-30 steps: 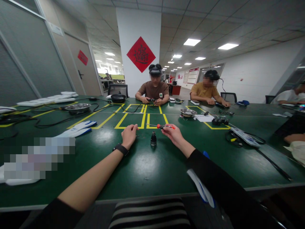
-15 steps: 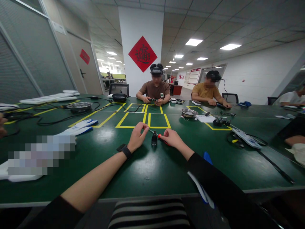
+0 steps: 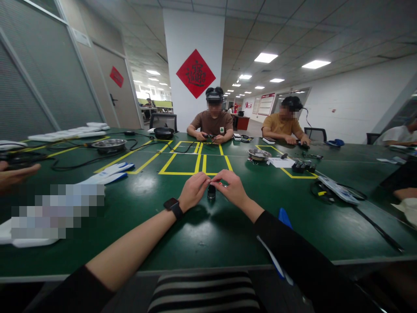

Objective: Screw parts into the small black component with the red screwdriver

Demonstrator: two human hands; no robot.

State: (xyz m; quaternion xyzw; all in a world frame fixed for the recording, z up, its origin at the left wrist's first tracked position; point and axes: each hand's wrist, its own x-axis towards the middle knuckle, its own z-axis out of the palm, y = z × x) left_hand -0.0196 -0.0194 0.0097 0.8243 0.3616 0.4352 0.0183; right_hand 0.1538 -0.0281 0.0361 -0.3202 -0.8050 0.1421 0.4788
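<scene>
My left hand [image 3: 195, 191], with a dark watch on its wrist, has its fingers closed in a pinch. Its fingertips meet those of my right hand [image 3: 232, 188] just above a small black cylindrical piece [image 3: 211, 192] that stands upright on the table. The fingers cover the top of that piece. Against my right palm shows the red part of a thin screwdriver-like tool [image 3: 223, 184], mostly hidden by the closed fingers. What the left fingertips pinch is too small to make out.
On the green table [image 3: 146, 243] lie white-and-blue gloves [image 3: 110, 173] at left and a blue-handled item [image 3: 284, 217] by my right forearm. Metal bowls [image 3: 259, 154], black parts [image 3: 303, 166], cables and a power strip [image 3: 339, 189] are farther off. Co-workers sit around.
My hands have come together over the black piece, fingertips now touching. The thin shaft that stretched between them is covered. At far left, a co-worker's hand has moved farther into view.
</scene>
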